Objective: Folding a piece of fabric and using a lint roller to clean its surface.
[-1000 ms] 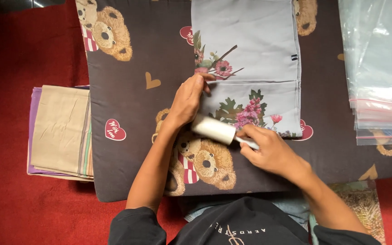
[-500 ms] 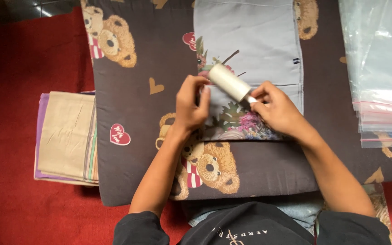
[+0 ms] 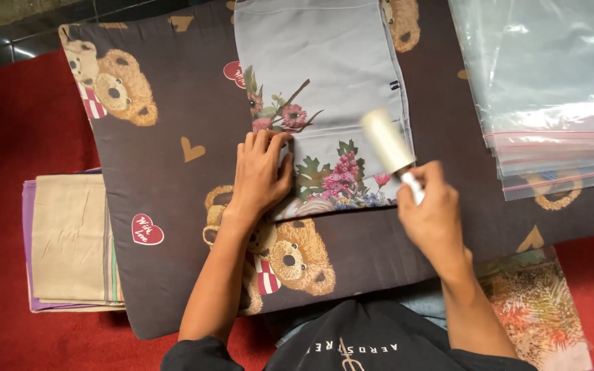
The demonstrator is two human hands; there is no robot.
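Here, with left hand (image 3: 261,172) spread flat, pinning the folded grey floral cloth (image 3: 324,103) on the brown bear-print cushion (image 3: 166,178), and right hand (image 3: 429,209) closed around the lint roller (image 3: 388,143) handle, roller blurred just above the cloth's right edge: better rolled in straight, even strokes away from the pinning palm.

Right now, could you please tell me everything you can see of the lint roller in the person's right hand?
The lint roller has a pale cream cylindrical head on a thin white handle. It is blurred, so finer detail is lost. It lies tilted, head up and to the left, over the right edge of the folded grey floral cloth; whether it touches the cloth is unclear. The right hand grips the handle.
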